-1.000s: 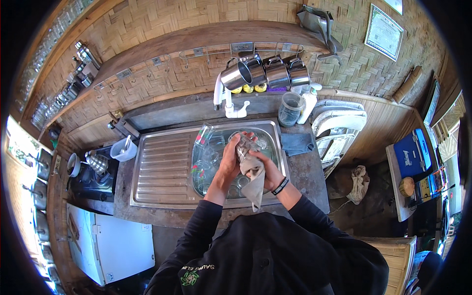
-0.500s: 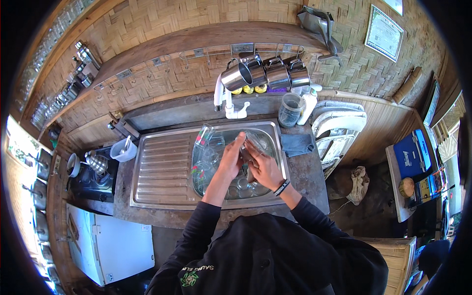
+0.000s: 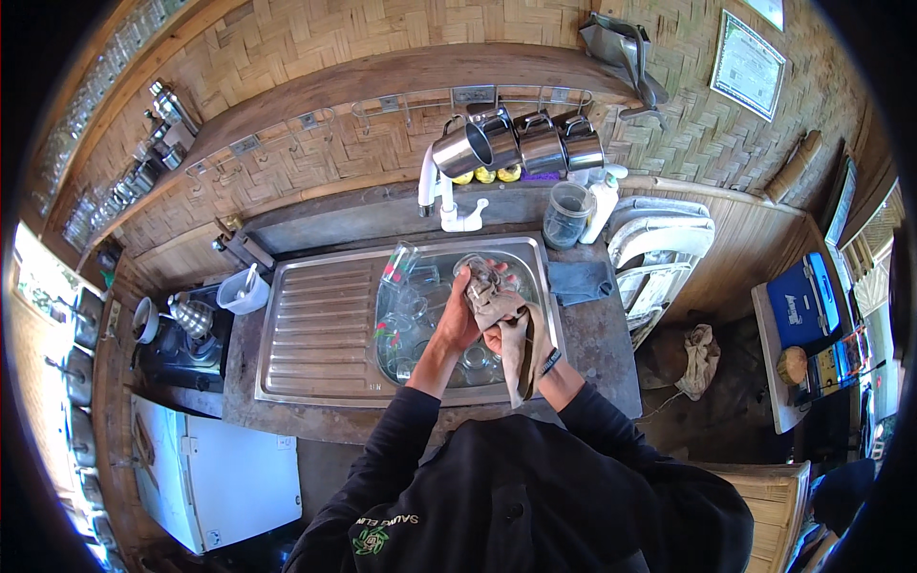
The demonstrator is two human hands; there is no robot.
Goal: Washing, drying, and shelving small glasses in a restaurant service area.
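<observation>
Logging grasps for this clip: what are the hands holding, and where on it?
Both hands, left hand and right hand, grip a beige cloth at its bunched upper part over the sink; its tail hangs free. Anything wrapped inside cannot be told.

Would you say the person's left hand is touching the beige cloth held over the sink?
Touching. The head view shows the left hand pressed against the bunched beige cloth above the sink, with no gap; the right hand grips it too.

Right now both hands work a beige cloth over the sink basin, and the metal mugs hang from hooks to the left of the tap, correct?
Not quite. In the head view the metal mugs hang right of the tap, not left. Both the left hand and right hand do work the beige cloth over the sink basin.
</observation>
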